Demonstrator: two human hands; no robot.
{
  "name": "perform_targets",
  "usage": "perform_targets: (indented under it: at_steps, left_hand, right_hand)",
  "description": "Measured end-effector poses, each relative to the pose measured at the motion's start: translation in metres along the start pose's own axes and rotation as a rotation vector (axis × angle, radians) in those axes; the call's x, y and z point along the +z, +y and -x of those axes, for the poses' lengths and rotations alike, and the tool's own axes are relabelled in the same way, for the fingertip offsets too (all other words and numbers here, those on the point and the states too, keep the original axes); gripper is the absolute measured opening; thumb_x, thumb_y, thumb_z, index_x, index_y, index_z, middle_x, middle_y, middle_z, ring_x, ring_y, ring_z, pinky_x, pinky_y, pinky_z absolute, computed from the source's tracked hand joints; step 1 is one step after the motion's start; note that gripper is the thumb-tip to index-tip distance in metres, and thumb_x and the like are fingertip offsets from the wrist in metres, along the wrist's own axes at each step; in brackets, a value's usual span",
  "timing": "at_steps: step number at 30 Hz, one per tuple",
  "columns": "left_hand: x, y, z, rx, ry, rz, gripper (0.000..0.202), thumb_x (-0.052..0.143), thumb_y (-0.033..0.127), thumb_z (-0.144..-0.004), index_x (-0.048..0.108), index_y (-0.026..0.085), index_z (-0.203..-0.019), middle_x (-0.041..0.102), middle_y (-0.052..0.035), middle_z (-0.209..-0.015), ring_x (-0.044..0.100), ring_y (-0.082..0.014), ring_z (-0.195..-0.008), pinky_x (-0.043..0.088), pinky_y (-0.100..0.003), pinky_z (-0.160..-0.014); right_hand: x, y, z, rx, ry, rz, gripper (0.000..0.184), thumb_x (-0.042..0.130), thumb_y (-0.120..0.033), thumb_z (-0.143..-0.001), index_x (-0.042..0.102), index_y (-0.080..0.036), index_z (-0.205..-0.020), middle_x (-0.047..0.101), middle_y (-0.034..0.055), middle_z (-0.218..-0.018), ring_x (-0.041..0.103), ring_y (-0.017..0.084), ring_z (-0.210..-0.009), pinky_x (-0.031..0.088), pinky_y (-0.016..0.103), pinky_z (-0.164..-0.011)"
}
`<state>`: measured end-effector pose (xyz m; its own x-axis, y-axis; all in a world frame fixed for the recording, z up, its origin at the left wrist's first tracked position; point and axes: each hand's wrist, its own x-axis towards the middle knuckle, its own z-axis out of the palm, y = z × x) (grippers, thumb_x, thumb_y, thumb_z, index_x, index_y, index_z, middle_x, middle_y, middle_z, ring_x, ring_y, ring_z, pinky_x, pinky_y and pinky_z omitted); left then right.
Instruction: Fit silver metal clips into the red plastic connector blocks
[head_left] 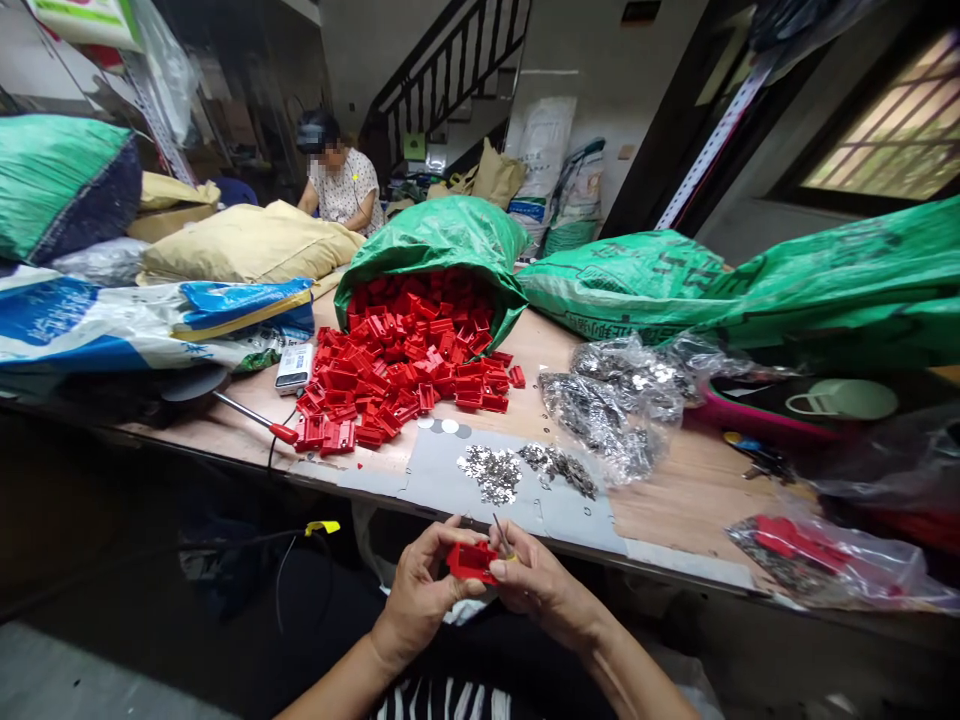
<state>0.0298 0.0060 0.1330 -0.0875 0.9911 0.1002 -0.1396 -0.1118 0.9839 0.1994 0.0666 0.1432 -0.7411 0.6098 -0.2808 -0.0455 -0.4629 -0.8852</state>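
Observation:
My left hand (421,590) grips a small red plastic part (471,562) in front of my lap, below the table's near edge. My right hand (541,585) is closed around a thin metal pin or tool (501,535) whose tip points up beside the red part. On the table ahead lies a big pile of the same red plastic parts (401,365), spilling out of an open green sack (439,240). Two little heaps of small shiny metal pieces (491,472) rest on a grey sheet (442,480) just past my hands.
Clear bags of metal pieces (619,400) lie right of the pile; another bag (817,565) sits at the right edge. Green sacks (757,285), blue-white sacks (135,320) and a yellow sack (247,245) crowd the table. A red-handled screwdriver (251,415) lies left. Another person (339,180) works at the back.

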Motion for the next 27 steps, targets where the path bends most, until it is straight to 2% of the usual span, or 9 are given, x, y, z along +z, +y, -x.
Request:
perform_targets:
  at_steps: [2, 5, 8, 11, 17, 22, 27]
  left_hand:
    - [-0.003, -0.002, -0.002, -0.077, 0.026, 0.127, 0.028, 0.078, 0.028, -0.067, 0.068, 0.018, -0.091, 0.074, -0.0083, -0.096, 0.066, -0.0262, -0.099, 0.041, -0.043, -0.102]
    - [-0.005, -0.006, -0.005, -0.133, 0.104, 0.244, 0.028, 0.076, 0.025, -0.069, 0.065, 0.016, -0.093, 0.073, -0.0078, -0.096, 0.067, -0.0216, -0.089, 0.05, -0.034, -0.086]
    - [-0.006, -0.008, -0.005, -0.129, 0.187, 0.229, 0.028, 0.075, 0.024, -0.071, 0.064, 0.016, -0.096, 0.073, -0.006, -0.093, 0.067, -0.0185, -0.087, 0.05, -0.029, -0.084]
    - [-0.007, -0.007, -0.005, -0.126, 0.223, 0.192, 0.028, 0.073, 0.024, -0.073, 0.063, 0.016, -0.099, 0.072, -0.0056, -0.093, 0.067, -0.0179, -0.088, 0.049, -0.029, -0.085]
    - [-0.008, -0.006, -0.008, -0.118, 0.265, 0.163, 0.031, 0.074, 0.027, -0.071, 0.065, 0.018, -0.099, 0.072, -0.0052, -0.095, 0.067, -0.0185, -0.087, 0.05, -0.028, -0.083]
    - [-0.012, -0.009, -0.012, -0.124, 0.289, 0.195, 0.035, 0.074, 0.027, -0.071, 0.064, 0.019, -0.104, 0.072, -0.0053, -0.099, 0.066, -0.0191, -0.092, 0.05, -0.028, -0.086]
    - [-0.014, -0.011, -0.013, -0.16, 0.321, 0.222, 0.037, 0.075, 0.027, -0.07, 0.064, 0.019, -0.105, 0.072, -0.0052, -0.099, 0.065, -0.0183, -0.092, 0.049, -0.028, -0.087]
  right_hand:
    - [-0.003, -0.003, -0.005, -0.004, 0.022, 0.119, 0.042, 0.067, -0.052, -0.073, 0.04, -0.022, -0.087, 0.036, -0.0098, -0.061, 0.025, 0.005, -0.046, 0.02, 0.017, -0.043]
    - [-0.013, -0.018, -0.016, -0.135, 0.208, 0.587, 0.027, 0.06, -0.045, -0.081, 0.05, -0.022, -0.091, 0.053, -0.0034, -0.071, 0.046, 0.01, -0.057, 0.035, 0.021, -0.052]
    - [-0.026, -0.034, -0.03, -0.284, 0.469, 1.132, 0.009, 0.053, -0.029, -0.086, 0.057, -0.022, -0.087, 0.063, 0.0021, -0.085, 0.057, 0.017, -0.079, 0.042, 0.028, -0.07]
    - [-0.034, -0.043, -0.044, -0.303, 0.514, 1.388, 0.01, 0.049, -0.02, -0.087, 0.059, -0.021, -0.087, 0.064, 0.003, -0.089, 0.058, 0.017, -0.083, 0.042, 0.028, -0.076]
    - [-0.027, -0.044, -0.068, -0.257, 0.5, 1.596, 0.009, 0.052, -0.021, -0.087, 0.06, -0.021, -0.092, 0.062, 0.0045, -0.093, 0.059, 0.018, -0.087, 0.041, 0.026, -0.077]
    - [-0.025, -0.046, -0.078, -0.207, 0.481, 1.583, 0.004, 0.057, -0.023, -0.085, 0.06, -0.021, -0.086, 0.063, 0.0037, -0.09, 0.058, 0.018, -0.084, 0.038, 0.026, -0.073]
    - [-0.032, -0.049, -0.076, -0.205, 0.465, 1.538, 0.005, 0.055, -0.021, -0.084, 0.059, -0.02, -0.083, 0.063, 0.0024, -0.086, 0.057, 0.015, -0.08, 0.037, 0.024, -0.071]
